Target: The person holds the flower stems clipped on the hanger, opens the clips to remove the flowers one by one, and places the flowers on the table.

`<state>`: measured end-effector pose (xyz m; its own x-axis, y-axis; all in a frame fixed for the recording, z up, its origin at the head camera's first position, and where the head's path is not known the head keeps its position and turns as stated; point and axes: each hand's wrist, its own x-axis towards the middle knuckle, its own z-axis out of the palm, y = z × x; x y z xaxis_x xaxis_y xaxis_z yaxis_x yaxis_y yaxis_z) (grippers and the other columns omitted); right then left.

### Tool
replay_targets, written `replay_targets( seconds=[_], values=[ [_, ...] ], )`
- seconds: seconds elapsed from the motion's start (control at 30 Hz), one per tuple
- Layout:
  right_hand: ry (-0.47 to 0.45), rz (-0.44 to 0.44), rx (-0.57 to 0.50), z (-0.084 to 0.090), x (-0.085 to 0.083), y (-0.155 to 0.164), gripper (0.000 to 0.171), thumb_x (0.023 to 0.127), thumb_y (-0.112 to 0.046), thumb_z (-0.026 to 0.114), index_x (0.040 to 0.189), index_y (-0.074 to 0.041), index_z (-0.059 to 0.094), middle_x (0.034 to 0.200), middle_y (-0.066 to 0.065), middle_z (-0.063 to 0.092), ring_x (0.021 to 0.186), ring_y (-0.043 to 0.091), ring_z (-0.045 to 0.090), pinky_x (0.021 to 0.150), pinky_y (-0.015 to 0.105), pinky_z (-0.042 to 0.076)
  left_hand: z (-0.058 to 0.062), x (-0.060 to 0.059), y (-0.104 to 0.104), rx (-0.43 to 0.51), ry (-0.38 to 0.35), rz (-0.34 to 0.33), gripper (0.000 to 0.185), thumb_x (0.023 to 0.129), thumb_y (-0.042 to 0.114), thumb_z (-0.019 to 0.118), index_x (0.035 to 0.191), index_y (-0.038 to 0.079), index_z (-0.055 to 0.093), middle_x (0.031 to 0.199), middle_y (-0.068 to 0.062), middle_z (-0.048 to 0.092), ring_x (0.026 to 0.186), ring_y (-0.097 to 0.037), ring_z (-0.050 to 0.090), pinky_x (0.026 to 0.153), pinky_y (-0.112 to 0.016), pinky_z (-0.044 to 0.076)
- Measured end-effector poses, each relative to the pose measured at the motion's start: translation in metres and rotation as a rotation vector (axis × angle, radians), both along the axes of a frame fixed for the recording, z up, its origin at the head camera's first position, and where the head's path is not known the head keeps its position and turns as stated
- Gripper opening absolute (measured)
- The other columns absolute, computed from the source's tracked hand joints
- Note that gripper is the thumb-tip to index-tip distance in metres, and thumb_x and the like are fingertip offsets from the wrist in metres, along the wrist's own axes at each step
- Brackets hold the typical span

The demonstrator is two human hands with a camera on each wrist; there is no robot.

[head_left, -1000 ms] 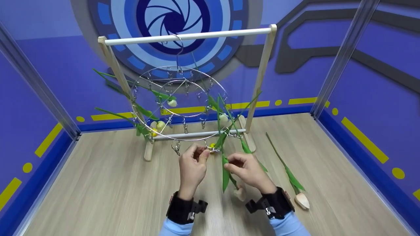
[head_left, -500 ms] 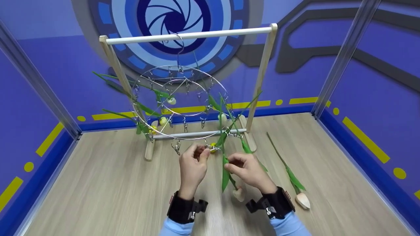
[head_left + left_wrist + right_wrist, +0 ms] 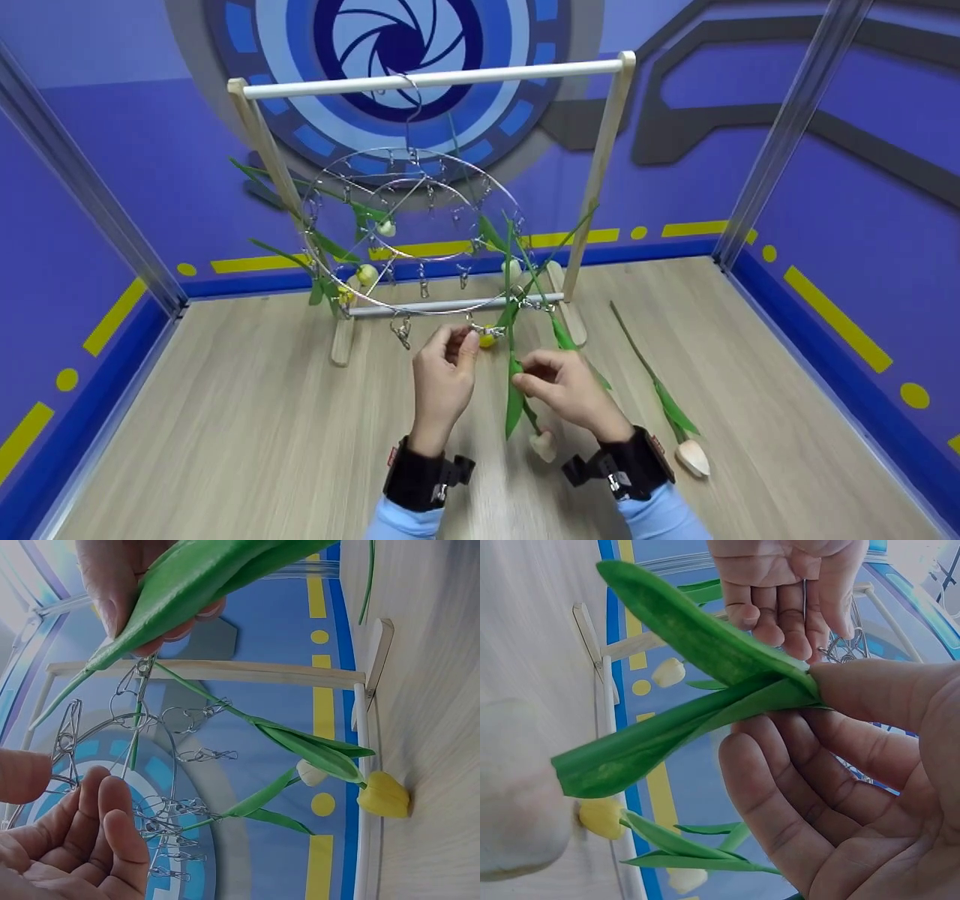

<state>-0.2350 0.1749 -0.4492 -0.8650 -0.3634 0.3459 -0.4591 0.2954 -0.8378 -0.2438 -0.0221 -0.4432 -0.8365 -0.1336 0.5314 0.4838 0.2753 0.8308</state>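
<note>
So both hands are up at the front rim of the round wire clip hanger (image 3: 411,232), which hangs by its hook from the top bar of a wooden rack (image 3: 435,79) standing on the wood-look counter (image 3: 225,435). The left hand (image 3: 441,375) has thumb and fingers pinched on one of the little metal clips (image 3: 480,330) at the front of the ring; from the left wrist view the fingers are curled close around the wire and clips, with the thumb off to the side. The right hand (image 3: 562,390) pinches a fake tulip (image 3: 517,390) by its leaves, fingers curled around them, just beside that clip and right next to the left hand. The tulip hangs head down, its pale bud (image 3: 544,444) dangling below the right hand just above the counter, and its stem top reaches up to the ring. In the right wrist view the long green leaf (image 3: 697,682) sticks out between thumb and forefinger. A few other tulips are already clipped on the hanger, with cream and yellow buds (image 3: 367,274) hanging on the left side and one (image 3: 511,268) toward the right. One more tulip (image 3: 664,397) lies flat on the counter, to the right of the right hand and apart from it, bud pointing at the camera.
</note>
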Motion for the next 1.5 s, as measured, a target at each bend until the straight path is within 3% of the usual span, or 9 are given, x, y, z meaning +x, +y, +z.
replay_targets(
  seconds=[0.4,0.7,0.9,1.5],
  values=[
    [0.007,-0.019,0.015,0.0,0.0,0.001,0.004,0.095,-0.005,0.071,0.096,-0.003,0.075,0.085,0.007,0.071,0.072,0.006,0.059,0.066,0.021,0.049,0.001,0.0,-0.001,-0.034,-0.033,-0.016,0.013,0.1,0.006,0.066,0.11,-0.002,0.069,0.098,-0.011,0.07,0.084,-0.023,0.066,0.074,-0.03,0.055],
    [0.012,-0.026,0.011,0.001,0.002,0.001,0.004,0.095,-0.003,0.072,0.094,-0.005,0.075,0.086,0.006,0.069,0.071,0.006,0.057,0.066,0.021,0.048,0.001,0.0,-0.002,-0.119,-0.026,0.053,0.012,0.095,0.003,0.07,0.106,0.0,0.068,0.095,-0.009,0.068,0.083,-0.02,0.065,0.071,-0.029,0.054],
    [0.019,-0.032,0.01,0.002,0.002,0.002,0.004,0.096,-0.006,0.072,0.096,-0.004,0.076,0.088,0.007,0.071,0.073,0.006,0.06,0.067,0.021,0.05,0.0,-0.001,-0.003,-0.145,-0.031,0.065,0.014,0.094,0.003,0.071,0.107,-0.001,0.069,0.095,-0.009,0.068,0.083,-0.021,0.066,0.073,-0.035,0.056],
    [0.039,-0.082,-0.056,0.012,0.004,0.019,0.006,0.095,-0.004,0.072,0.098,0.002,0.073,0.084,0.008,0.069,0.072,0.007,0.061,0.067,0.022,0.05,-0.002,0.001,-0.003,-0.365,-0.036,0.07,0.023,0.1,0.017,0.068,0.115,0.0,0.07,0.105,-0.012,0.069,0.092,-0.026,0.066,0.08,-0.041,0.055]
  ],
)
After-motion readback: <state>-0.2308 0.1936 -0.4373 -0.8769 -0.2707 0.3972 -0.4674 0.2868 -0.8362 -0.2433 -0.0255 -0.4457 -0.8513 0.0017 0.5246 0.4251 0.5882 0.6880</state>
